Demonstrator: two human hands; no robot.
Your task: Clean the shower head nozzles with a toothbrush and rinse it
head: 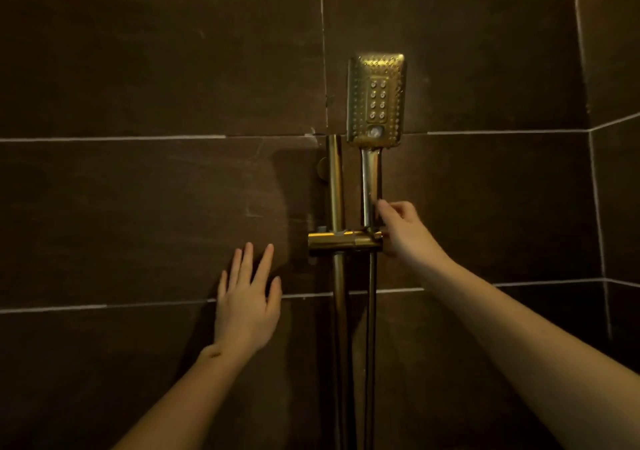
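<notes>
A gold rectangular shower head [376, 97] stands upright in a gold bracket [344, 241] on the slide bar [335, 179], with its nozzle face turned toward me. My right hand [403, 231] is at the right side of the shower head's handle [371, 179], just above the bracket. Its loosely curled fingertips touch the handle without wrapping round it. My left hand [247, 297] is spread flat against the dark tile wall, left of the bar, and holds nothing. No toothbrush is in view.
Dark brown wall tiles [156, 68] with pale grout lines fill the view. The shower hose [371, 345] hangs down from the bracket beside the bar. A wall corner [588, 137] runs down at the right.
</notes>
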